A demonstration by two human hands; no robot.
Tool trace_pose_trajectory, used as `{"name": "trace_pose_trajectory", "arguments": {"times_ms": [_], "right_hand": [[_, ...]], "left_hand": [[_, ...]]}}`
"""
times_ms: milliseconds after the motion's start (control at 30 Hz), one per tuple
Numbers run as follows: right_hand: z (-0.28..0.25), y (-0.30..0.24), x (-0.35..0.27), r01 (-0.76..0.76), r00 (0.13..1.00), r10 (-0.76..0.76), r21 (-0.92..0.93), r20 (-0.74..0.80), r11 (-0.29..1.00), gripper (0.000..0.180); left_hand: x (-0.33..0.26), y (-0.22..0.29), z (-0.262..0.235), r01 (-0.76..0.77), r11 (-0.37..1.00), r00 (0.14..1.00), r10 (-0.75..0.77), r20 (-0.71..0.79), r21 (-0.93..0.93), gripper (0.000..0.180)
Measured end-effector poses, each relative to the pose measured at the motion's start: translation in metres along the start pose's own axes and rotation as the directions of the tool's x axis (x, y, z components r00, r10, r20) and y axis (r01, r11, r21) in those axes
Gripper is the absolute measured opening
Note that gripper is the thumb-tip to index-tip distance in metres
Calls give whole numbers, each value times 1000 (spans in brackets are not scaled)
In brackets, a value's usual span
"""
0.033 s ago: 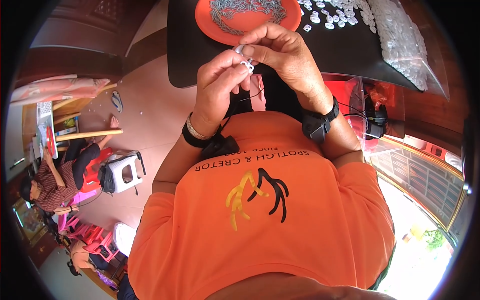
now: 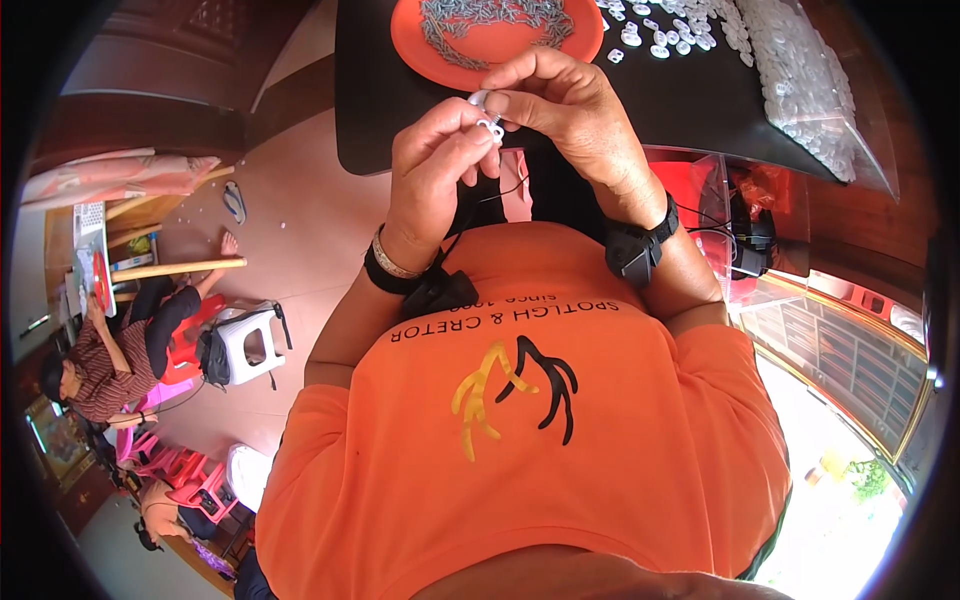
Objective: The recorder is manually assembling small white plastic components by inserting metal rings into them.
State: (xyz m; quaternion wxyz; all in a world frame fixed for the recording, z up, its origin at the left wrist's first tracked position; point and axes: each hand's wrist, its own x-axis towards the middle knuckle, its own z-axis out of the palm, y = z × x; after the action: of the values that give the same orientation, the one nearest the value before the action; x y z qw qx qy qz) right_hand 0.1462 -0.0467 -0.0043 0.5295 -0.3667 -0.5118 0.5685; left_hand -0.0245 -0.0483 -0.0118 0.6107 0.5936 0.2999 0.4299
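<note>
Black table (image 2: 370,125), smooth top, near L corner rounded. On it, L to R: round orange-red plate (image 2: 410,50); small white plastic pcs (image 2: 683,47) scattered loose just beyond; then dense heap of similar translucent pcs (image 2: 805,95) w/ clear plastic sheeting (image 2: 875,160) alongside.

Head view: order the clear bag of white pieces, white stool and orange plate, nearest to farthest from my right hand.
1. Orange plate: just ahead-left of your right hand.
2. Clear bag: to the right.
3. White stool: off left.
</note>
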Motion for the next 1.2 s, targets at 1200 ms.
{"name": "trace_pose_trajectory", "arguments": {"times_ms": [1200], "right_hand": [[4, -2, -8, 23, 996, -22, 2, -84, 1000, 15]], "left_hand": [[0, 0, 5, 40, 999, 986, -41, -163, -9, 16]]}}
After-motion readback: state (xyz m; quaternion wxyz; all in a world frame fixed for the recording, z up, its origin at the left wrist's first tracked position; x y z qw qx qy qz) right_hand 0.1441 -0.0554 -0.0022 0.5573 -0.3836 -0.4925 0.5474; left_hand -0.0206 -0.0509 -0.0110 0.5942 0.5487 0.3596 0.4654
